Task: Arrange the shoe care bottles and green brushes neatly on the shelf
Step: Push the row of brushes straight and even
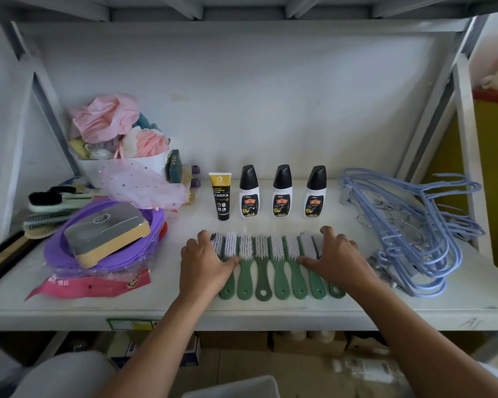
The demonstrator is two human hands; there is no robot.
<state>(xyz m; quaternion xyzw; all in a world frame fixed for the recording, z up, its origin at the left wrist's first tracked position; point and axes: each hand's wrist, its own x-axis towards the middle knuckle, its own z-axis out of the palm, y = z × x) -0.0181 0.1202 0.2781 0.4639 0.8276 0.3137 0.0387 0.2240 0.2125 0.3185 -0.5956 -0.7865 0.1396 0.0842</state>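
Several green brushes (273, 265) with white bristles lie side by side on the white shelf (242, 308), handles toward me. My left hand (204, 262) rests on the left end of the row, fingers over the outer brush. My right hand (334, 257) presses against the right end, covering the outermost brush. Behind the row stand a black and yellow tube (222, 195) and three white shoe care bottles with black caps (249, 192), (282, 191), (314, 192), upright and evenly spaced.
A pile of blue hangers (414, 225) fills the shelf's right side. At the left lie a purple packaged item with a grey and yellow box (107, 234), other brushes (46, 208) and a white basket of pink cloths (121, 156). Slanted shelf struts stand at both ends.
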